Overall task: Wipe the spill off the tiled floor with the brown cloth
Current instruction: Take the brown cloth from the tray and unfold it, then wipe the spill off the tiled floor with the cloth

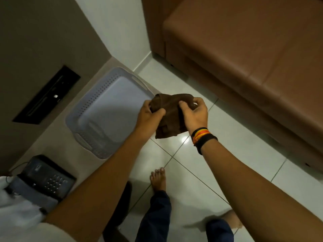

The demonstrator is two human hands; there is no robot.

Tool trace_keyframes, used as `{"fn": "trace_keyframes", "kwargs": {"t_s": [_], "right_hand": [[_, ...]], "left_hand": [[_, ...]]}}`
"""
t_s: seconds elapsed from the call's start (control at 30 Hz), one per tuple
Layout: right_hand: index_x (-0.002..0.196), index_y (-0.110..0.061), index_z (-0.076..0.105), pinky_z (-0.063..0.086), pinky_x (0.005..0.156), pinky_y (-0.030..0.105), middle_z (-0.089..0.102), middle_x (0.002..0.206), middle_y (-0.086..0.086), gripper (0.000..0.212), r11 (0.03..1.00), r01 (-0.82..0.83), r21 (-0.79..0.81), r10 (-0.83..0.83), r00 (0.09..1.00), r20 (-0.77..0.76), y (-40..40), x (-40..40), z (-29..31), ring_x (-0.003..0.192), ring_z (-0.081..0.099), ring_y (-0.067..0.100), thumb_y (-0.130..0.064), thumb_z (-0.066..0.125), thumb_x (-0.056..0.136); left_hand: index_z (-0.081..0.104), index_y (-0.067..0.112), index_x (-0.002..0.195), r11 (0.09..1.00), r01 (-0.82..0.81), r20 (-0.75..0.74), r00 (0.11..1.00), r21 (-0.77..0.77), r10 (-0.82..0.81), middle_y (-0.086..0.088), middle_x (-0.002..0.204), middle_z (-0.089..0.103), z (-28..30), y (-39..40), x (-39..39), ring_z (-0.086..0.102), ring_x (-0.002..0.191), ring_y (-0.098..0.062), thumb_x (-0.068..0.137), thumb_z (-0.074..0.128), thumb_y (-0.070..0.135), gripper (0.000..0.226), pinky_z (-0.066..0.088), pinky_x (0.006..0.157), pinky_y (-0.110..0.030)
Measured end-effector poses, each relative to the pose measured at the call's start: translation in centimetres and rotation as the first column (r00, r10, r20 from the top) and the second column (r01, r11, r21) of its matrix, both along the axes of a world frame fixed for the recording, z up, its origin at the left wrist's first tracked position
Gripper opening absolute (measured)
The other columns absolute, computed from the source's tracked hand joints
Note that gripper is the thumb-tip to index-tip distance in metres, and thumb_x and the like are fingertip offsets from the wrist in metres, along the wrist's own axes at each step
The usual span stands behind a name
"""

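The brown cloth (170, 113) is bunched up and held in the air between both hands, above the white tiled floor (201, 172). My left hand (149, 114) grips its left side and my right hand (194, 112) grips its right side; a loose end hangs down between the wrists. I wear coloured bands on the right wrist. A bright glare shows on the tile just under the cloth; I cannot make out a spill.
A brown sofa (253, 58) fills the upper right. A pale perforated plastic tray (90, 105) lies on a counter at the left, with a dark telephone (49, 175) nearer me. My bare feet (158, 179) stand on the tiles below.
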State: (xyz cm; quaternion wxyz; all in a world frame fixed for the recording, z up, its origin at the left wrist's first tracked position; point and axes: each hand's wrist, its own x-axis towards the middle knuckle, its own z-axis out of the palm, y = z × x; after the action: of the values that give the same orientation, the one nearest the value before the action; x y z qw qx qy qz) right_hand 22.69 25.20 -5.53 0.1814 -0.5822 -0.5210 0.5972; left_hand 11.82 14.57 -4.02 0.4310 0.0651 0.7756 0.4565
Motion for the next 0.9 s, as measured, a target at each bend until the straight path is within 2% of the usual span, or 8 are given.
{"fn": "trace_keyframes", "kwargs": {"t_s": [0.13,0.3,0.4,0.57,0.67,0.77,0.83,0.9], "right_hand": [[0.108,-0.020,0.064,0.061,0.088,0.041,0.074,0.098,0.003,0.028,0.997,-0.056,-0.047,0.065,0.975,0.214,3.2,11.0,-5.2,0.091,0.071,0.024,-0.035,0.073,0.087],[0.124,-0.019,0.063,0.054,0.086,0.033,0.069,0.106,0.006,0.038,0.950,-0.186,-0.249,0.284,0.844,0.455,3.9,24.3,-14.3,0.095,0.065,0.028,-0.023,0.072,0.086],[0.124,-0.018,0.067,0.057,0.093,0.038,0.074,0.116,0.013,0.038,0.930,-0.215,-0.299,0.347,0.784,0.514,4.1,28.2,-19.7,0.104,0.069,0.034,-0.020,0.072,0.087],[0.129,-0.018,0.063,0.056,0.098,0.041,0.074,0.121,0.012,0.042,0.968,-0.215,-0.126,0.248,0.773,0.584,6.2,28.9,-29.9,0.114,0.069,0.035,-0.021,0.073,0.089],[0.150,-0.013,0.044,0.045,0.116,0.048,0.056,0.149,0.014,0.066,0.976,-0.217,0.028,0.160,0.796,0.584,6.7,28.1,-35.9,0.138,0.053,0.035,-0.027,0.072,0.092],[0.160,-0.009,0.028,0.029,0.126,0.055,0.024,0.170,0.017,0.078,0.933,-0.348,0.093,0.210,0.733,0.647,3.6,27.5,-41.1,0.157,0.024,0.037,-0.042,0.061,0.097],[0.165,-0.011,0.012,0.013,0.128,0.058,0.000,0.175,0.014,0.082,0.883,-0.465,0.063,0.293,0.651,0.701,1.1,27.7,-44.0,0.162,0.003,0.036,-0.053,0.045,0.103],[0.166,-0.015,0.001,0.004,0.127,0.061,-0.010,0.175,0.010,0.082,0.858,-0.514,0.022,0.334,0.589,0.736,0.5,28.2,-46.7,0.162,-0.008,0.033,-0.058,0.033,0.105]], "left_hand": [[0.058,0.012,0.136,0.989,0.004,0.112,0.994,-0.150,0.013,-0.015,0.132,0.067,-5.8,3.3,10.9,0.068,0.119,-0.033,0.087,0.071,0.020,0.051,0.058,0.103,-0.050],[0.060,0.001,0.135,0.926,0.102,0.359,0.932,-0.363,0.038,-0.020,0.134,0.068,-15.8,1.6,23.5,0.066,0.121,-0.039,0.077,0.088,0.020,0.067,0.056,0.105,-0.046],[0.062,-0.002,0.130,0.912,0.137,0.397,0.917,-0.387,0.030,-0.022,0.132,0.070,-21.1,0.6,28.1,0.068,0.119,-0.039,0.076,0.090,0.024,0.067,0.056,0.105,-0.048],[0.065,0.009,0.131,0.917,0.252,0.311,0.938,-0.309,-0.153,-0.011,0.125,0.072,-31.2,1.6,29.3,0.068,0.119,-0.033,0.084,0.083,0.032,0.055,0.058,0.094,-0.036],[0.059,0.017,0.143,0.840,0.442,0.019,0.888,-0.315,-0.460,-0.007,0.136,0.064,-37.3,1.9,26.7,0.059,0.133,-0.027,0.086,0.079,0.042,0.065,0.050,0.098,-0.029],[0.027,0.015,0.164,0.646,0.551,-0.223,0.644,-0.528,-0.731,-0.018,0.171,0.026,-43.4,2.4,22.5,0.019,0.160,-0.038,0.078,0.082,0.051,0.108,0.024,0.128,-0.052],[-0.004,0.015,0.167,0.497,0.582,-0.184,0.512,-0.644,-0.839,-0.021,0.174,-0.015,-46.7,3.0,19.9,-0.018,0.161,-0.041,0.065,0.086,0.063,0.144,-0.007,0.127,-0.059],[-0.024,0.014,0.163,0.385,0.602,-0.113,0.438,-0.700,-0.892,-0.025,0.166,-0.035,-49.2,3.3,17.9,-0.035,0.153,-0.045,0.047,0.088,0.074,0.171,-0.025,0.116,-0.062]]}}
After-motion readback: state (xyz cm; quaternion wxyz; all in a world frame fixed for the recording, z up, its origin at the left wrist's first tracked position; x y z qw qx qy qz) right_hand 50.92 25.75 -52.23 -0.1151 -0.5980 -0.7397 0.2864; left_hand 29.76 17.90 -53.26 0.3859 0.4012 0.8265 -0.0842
